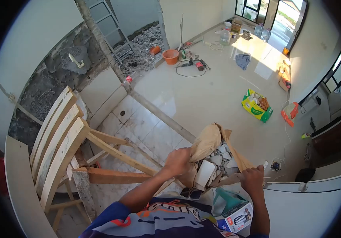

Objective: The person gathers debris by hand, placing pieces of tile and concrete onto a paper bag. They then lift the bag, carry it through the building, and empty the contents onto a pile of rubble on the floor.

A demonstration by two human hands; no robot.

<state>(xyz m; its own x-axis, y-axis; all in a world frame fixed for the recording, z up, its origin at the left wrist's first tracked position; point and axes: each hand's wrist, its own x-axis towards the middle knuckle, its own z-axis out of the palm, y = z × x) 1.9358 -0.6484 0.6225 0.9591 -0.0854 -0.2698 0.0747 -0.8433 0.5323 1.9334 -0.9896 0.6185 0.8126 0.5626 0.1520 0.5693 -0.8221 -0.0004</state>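
A brown paper sack point(207, 143) full of broken tile and rubble point(214, 163) is in front of my body, its mouth wide apart. My left hand point(178, 160) is closed around the sack's left edge. On the right side, my right hand point(252, 178) grips the opposite edge, fingers wrapped over the paper. A larger white tile piece point(205, 173) lies on top of the rubble, nearest my body. The sack's bottom is hidden from view.
A wooden frame with curved slats point(65, 139) stands close on my left. Below the sack are a green container point(228, 200) and a printed box point(240, 217). Further off are a yellow-green bag point(256, 105), a corded power tool point(194, 64), an orange bucket point(171, 57) and a ladder point(113, 31) by rubble.
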